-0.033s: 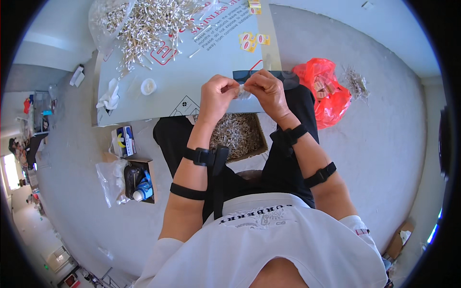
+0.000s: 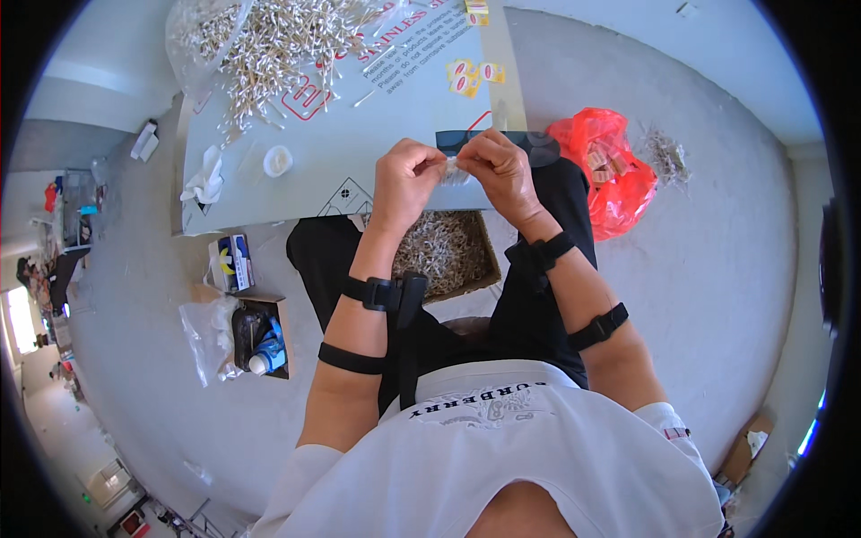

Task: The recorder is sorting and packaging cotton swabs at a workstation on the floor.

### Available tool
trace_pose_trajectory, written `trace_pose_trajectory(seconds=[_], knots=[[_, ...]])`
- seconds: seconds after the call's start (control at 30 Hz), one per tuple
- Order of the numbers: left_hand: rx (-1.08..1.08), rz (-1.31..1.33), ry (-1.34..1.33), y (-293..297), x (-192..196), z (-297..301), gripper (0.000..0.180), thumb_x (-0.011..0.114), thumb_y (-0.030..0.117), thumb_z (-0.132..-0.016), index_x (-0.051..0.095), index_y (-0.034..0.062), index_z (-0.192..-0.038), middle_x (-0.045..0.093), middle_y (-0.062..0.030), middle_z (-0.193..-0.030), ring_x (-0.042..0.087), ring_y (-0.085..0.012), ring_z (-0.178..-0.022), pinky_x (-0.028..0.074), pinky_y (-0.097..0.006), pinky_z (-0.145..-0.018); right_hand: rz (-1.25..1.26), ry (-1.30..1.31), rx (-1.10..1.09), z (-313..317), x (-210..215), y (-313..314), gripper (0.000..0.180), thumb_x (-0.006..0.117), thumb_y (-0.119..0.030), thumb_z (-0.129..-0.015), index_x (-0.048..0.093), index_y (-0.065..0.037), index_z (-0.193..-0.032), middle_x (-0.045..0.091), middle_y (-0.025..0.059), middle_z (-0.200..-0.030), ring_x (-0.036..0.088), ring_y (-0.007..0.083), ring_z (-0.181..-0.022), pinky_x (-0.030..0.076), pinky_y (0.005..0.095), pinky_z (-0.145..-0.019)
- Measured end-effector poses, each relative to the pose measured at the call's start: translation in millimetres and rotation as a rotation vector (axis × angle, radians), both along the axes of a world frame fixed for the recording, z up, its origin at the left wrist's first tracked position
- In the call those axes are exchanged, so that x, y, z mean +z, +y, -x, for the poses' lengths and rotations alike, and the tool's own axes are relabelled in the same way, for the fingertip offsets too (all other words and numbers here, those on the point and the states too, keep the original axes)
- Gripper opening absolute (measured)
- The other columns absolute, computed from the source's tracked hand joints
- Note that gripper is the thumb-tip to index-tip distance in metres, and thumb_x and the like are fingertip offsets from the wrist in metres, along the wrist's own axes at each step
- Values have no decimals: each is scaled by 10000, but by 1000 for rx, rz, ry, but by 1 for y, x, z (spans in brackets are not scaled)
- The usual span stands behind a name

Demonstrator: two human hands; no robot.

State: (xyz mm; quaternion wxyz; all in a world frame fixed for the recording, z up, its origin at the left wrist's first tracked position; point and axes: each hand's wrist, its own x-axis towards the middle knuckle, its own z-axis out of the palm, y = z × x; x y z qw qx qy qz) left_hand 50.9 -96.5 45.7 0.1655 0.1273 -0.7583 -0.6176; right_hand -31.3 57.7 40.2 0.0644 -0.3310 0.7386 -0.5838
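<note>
My left hand [image 2: 404, 184] and my right hand [image 2: 504, 175] meet above the table's near edge, thumbs and fingers pinched close together. Between the fingertips hangs a small clear plastic bag [image 2: 456, 177] with something whitish in it, partly hidden by my fingers. Each hand grips one side of its upper edge. Below my wrists, between my knees, an open cardboard box [image 2: 489, 247] holds a heap of cotton swabs [image 2: 441, 251]. A dark flat strip [image 2: 450, 139] lies on the table just beyond the hands.
A large pile of cotton swabs [image 2: 269, 63] spills from a clear bag at the table's far left. Nearer stand a round white tub [image 2: 278, 161] and crumpled tissue [image 2: 206, 179]. Yellow labels [image 2: 464, 79] lie far right. A red plastic bag [image 2: 628, 202] sits on the floor.
</note>
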Motion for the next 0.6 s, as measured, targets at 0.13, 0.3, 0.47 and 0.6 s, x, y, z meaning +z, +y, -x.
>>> trace_pose_trajectory(seconds=[0.13, 0.3, 0.47, 0.6], knots=[[-23, 440, 175, -1, 3, -5, 95, 656, -67, -742, 627, -33, -825, 613, -126, -810, 636, -277, -673, 522, -335, -601, -59, 63, -1, 0, 1, -1, 81, 685, -35, -795, 618, -26, -838, 572, 110, -818, 605, 302, -766, 479, 363, -666], [-40, 738, 251, -2, 1, -3, 161, 610, -89, -755, 530, 16, -847, 565, -134, -815, 609, -329, -714, 499, -380, -605, -68, 114, 13, -1, 1, -2, 89, 664, 12, -821, 579, -1, -846, 543, 92, -812, 568, 245, -731, 458, 305, -663], [-75, 882, 220, -7, -5, -4, 182, 599, -31, -729, 452, 12, -828, 486, -150, -820, 555, -349, -752, 497, -431, -630, -136, 530, -36, 0, 16, -9, 109, 700, -65, -766, 601, -51, -808, 571, 70, -862, 564, 286, -865, 471, 365, -742], [-43, 881, 238, -2, -7, -5, 179, 600, -28, -733, 448, 16, -816, 480, -144, -811, 548, -344, -737, 491, -431, -617, -191, 536, 40, 0, 16, -21, 122, 704, -76, -716, 601, -64, -779, 577, 56, -882, 547, 273, -887, 466, 384, -765]])
